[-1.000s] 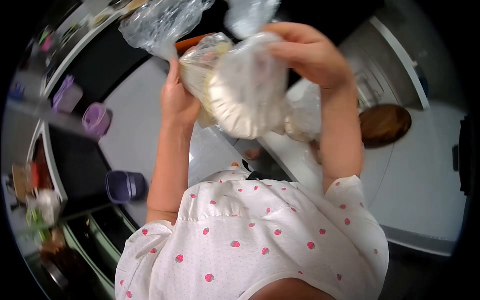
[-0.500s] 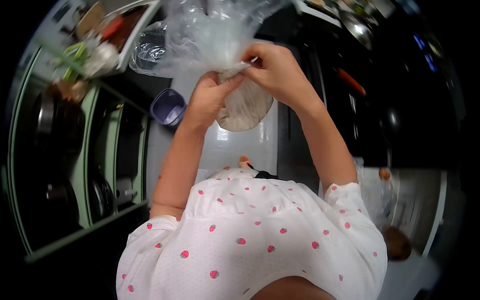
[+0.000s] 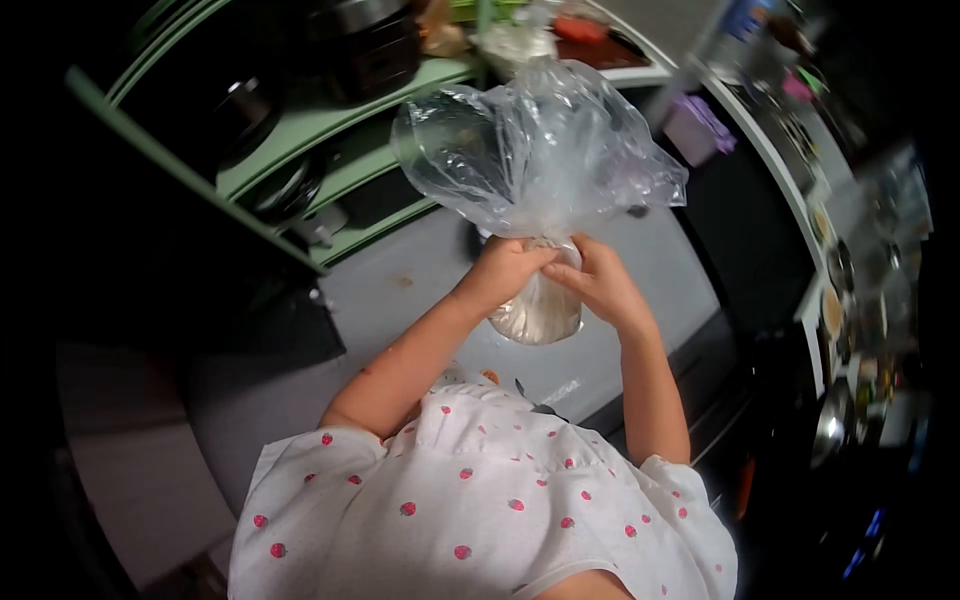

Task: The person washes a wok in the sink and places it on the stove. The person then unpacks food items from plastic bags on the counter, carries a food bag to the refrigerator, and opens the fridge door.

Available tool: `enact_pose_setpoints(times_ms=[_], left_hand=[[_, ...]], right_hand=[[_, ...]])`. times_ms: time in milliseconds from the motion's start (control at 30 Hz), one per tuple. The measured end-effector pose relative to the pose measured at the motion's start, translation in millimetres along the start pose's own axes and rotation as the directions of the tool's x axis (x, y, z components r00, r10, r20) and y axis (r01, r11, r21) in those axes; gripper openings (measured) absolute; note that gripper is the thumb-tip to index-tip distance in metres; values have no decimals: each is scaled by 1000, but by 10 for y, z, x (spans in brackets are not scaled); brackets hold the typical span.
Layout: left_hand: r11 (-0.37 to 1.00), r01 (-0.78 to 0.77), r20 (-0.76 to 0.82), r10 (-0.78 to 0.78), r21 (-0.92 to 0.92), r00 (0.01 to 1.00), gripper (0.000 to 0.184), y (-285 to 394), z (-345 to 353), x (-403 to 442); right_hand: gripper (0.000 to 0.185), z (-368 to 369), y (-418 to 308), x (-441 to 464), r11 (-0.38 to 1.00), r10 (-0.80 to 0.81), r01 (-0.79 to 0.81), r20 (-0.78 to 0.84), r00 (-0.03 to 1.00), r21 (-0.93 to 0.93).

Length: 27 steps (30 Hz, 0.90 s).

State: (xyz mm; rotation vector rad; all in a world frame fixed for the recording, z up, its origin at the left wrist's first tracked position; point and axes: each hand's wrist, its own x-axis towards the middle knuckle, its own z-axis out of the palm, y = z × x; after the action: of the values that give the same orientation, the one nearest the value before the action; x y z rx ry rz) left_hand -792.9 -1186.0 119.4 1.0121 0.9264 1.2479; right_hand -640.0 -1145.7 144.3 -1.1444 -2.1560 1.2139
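A clear plastic bag (image 3: 537,315) with a pale, whitish content at its bottom hangs in front of my body. My left hand (image 3: 505,272) is closed round the neck of the bag from the left. From the right, my right hand (image 3: 603,280) also grips the neck, its thumb near my left thumb. Above both hands the loose, crinkled top of the bag fans out wide. What exactly the bag contains is too unclear to tell.
Green shelves (image 3: 350,200) with dark pots stand at the upper left. A purple container (image 3: 697,130) is at the upper right, beside a white-edged counter (image 3: 775,165) with dishes. A black stove area lies at the lower right, and grey floor (image 3: 400,290) shows below the hands.
The view has turned from the counter and stove toward the green shelves. Both hands have come together at the bag's neck, and its top now spreads above them.
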Motion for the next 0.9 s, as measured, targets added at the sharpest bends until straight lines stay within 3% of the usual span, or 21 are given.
enact_pose_setpoints(times_ms=[67,133,167,233,267,300,333,367,433,467,533,567,600,633,700,733,800,833,867,900], left_hand=[[999,-28,-117,30,19,993,27,-84,1,-46],[910,-235,-278,337,341,900,26,-125,-149,-79],[915,-223,-301,329,337,895,26,-134,-235,-121],[808,-211,-220,384,550,897,24,90,-363,-204],[815,-200,-232,375,543,898,24,172,-438,-232],[882,-35,-315,204,470,927,23,249,-570,-248],[915,130,-383,28,381,923,23,318,-669,-293],[919,131,-392,28,372,919,23,414,-744,-346],[979,-12,-388,92,203,917,25,578,-867,-386],[979,-14,-397,94,201,913,25,578,-1023,-449],[856,-130,-378,350,500,857,30,647,-1271,-571],[779,37,-427,303,626,852,37,688,-1356,-667],[777,44,-454,320,628,832,37,696,-1444,-745],[631,-183,-297,575,754,762,37,679,-1531,-816],[466,-312,-172,740,828,650,39,658,-1705,-886],[517,-265,-238,714,814,659,42,679,-1765,-962],[656,-88,-382,538,750,752,53,773,-1863,-1196],[678,-62,-431,532,732,729,53,779,-1923,-1282],[676,-36,-471,550,736,690,53,713,-2013,-1341],[812,-150,-591,524,564,613,55,601,-2190,-1319]], right_hand=[[40,4,5,0,989,-67,56,73,995,138],[41,187,23,191,976,-169,150,117,979,158],[41,287,47,271,958,-247,224,123,961,176],[39,497,85,519,958,-253,221,179,951,182],[36,597,64,602,953,-279,243,210,937,182],[36,688,3,670,956,-269,230,224,937,183],[33,749,-95,726,951,-204,117,296,933,287],[30,791,-203,794,927,-153,4,369,917,375],[29,817,-376,924,941,-95,-60,431,897,333],[29,926,-471,961,951,-28,-124,480,877,283],[25,1179,-574,1038,976,-54,-57,489,871,209],[24,1346,-566,1089,952,-279,205,373,885,226],[22,1501,-615,1141,862,-502,456,257,826,220],[24,1554,-769,1103,937,-349,328,341,873,120],[24,1710,-878,1206,931,-347,361,464,815,63],[25,1822,-947,1212,925,-312,379,540,782,-16],[25,2088,-1041,1148,726,-422,627,536,731,-284],[35,2282,-940,1274,860,-423,510,581,696,15],[35,2393,-1079,1298,840,-446,542,615,650,37],[41,2498,-1214,1387,897,-382,435,629,677,77]])
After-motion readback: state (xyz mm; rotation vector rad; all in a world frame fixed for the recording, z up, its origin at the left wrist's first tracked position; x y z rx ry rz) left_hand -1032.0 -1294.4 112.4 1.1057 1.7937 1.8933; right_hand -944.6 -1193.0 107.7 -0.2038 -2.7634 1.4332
